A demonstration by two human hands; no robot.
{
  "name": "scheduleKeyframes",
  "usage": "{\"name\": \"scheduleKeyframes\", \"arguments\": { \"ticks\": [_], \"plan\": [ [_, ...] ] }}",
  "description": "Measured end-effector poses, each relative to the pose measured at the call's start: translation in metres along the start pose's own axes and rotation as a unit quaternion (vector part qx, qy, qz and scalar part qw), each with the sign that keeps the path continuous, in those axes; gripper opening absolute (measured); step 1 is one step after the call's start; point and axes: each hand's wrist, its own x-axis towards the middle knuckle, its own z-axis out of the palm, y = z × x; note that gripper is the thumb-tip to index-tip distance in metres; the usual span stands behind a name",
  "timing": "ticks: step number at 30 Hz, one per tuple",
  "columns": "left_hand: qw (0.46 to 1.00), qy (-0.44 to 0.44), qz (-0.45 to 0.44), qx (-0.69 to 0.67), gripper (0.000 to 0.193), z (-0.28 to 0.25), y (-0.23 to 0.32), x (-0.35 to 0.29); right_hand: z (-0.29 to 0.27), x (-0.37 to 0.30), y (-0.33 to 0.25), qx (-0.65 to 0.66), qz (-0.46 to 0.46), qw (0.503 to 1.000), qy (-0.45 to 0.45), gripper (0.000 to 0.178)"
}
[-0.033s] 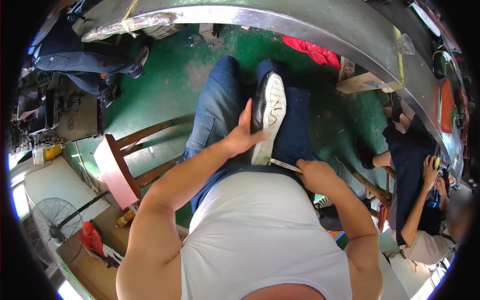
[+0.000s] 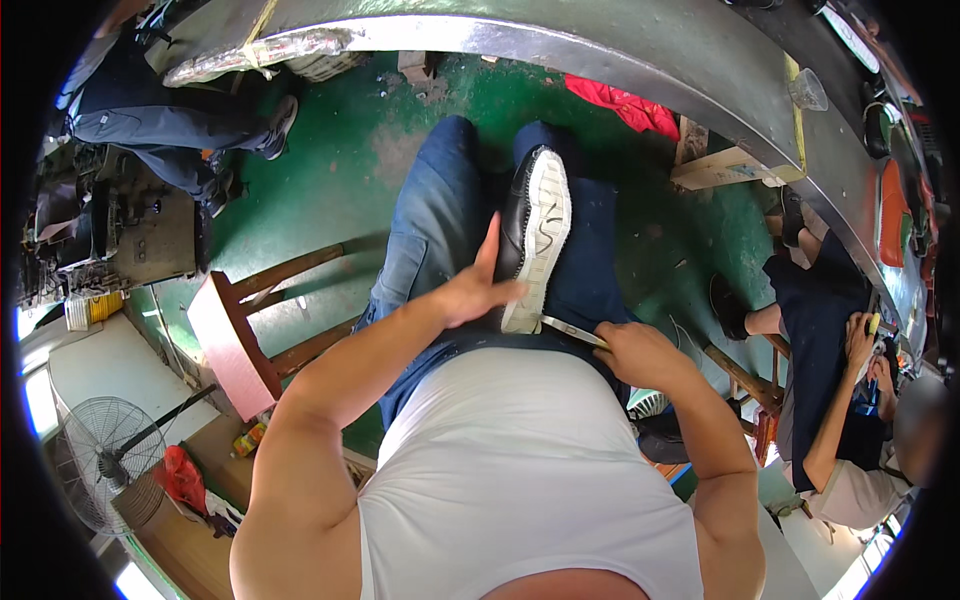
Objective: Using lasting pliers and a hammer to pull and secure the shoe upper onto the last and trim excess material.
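A black shoe [image 2: 546, 215] lies sole up along my lap, its heel end toward my body. The sole is off-white, with dark zigzag marks in the middle and stitching along the edge. My left hand [image 2: 467, 294] is at the shoe's left side near the heel, one finger stretched along the black upper and the thumb over the sole's edge. In my right hand [image 2: 640, 352] is a thin flat metal tool [image 2: 572, 330], blade-like in shape. Its tip is at the right corner of the heel; whether it touches is too small to tell.
A metal-edged workbench [image 2: 560, 42] curves across the front. A wooden chair [image 2: 238, 340] and a fan [image 2: 105, 455] stand at left. Red cloth [image 2: 625, 103] hangs below the bench. One person [image 2: 170, 125] stands far left; another [image 2: 840, 370] works at right.
My left hand has shifted slightly left and down along the shoe. The tool's handle end has dipped a little, while its tip stays at the heel.
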Motion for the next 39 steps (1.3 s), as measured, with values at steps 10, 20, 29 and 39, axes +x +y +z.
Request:
{"name": "scheduleKeyframes", "arguments": {
  "ticks": [10,20,29,39],
  "plan": [
    [0.999,0.036,0.000,-0.020,0.114,0.010,-0.024,-0.001,-0.038,0.073,-0.021,0.131,-0.059,0.974,0.175,0.037],
    [0.979,0.097,-0.030,0.179,0.103,-0.013,0.012,0.010,-0.043,0.095,-0.003,0.346,-0.013,0.928,0.136,0.045],
    [0.965,0.105,0.161,-0.178,0.063,-0.028,0.070,0.020,0.014,0.031,0.003,0.222,0.023,0.953,0.205,0.033],
    [0.793,-0.201,0.172,-0.549,0.076,-0.036,0.165,0.042,-0.061,0.019,-0.045,0.144,-0.122,0.906,0.378,0.033]
  ]
}}
